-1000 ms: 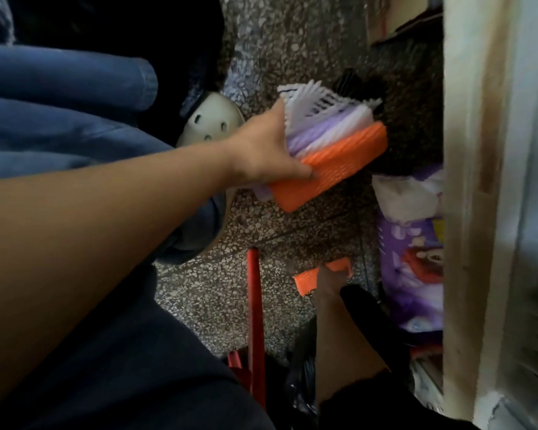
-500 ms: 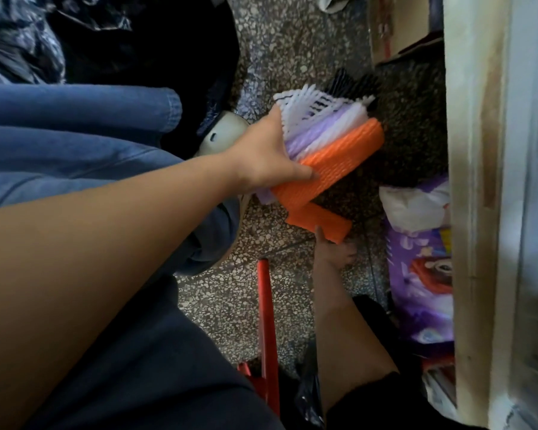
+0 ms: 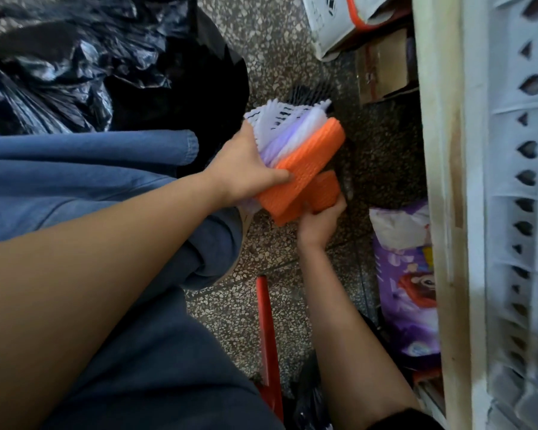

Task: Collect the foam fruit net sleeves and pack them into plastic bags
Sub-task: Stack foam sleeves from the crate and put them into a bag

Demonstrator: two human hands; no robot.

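My left hand [image 3: 246, 169] grips a stack of foam net sleeves [image 3: 295, 138] above the floor: white and pale purple ones fanned at the back, a thick orange one in front under my thumb. Just below it my right hand [image 3: 320, 221] holds a single orange sleeve [image 3: 325, 190] pressed up against the underside of the stack. A black plastic bag [image 3: 75, 57] lies crumpled and open at the upper left, beyond my denim-covered knee.
Speckled terrazzo floor [image 3: 280, 57] runs through the middle. A red stick [image 3: 266, 330] lies near my feet. A purple printed packet [image 3: 407, 290] leans against a cream frame [image 3: 441, 212] and white crate at the right. Cardboard boxes [image 3: 354, 23] sit at the top.
My right hand picked the orange sleeve off the floor and raised it to the stack in my left hand. The view tilted, bringing the black bag into sight.
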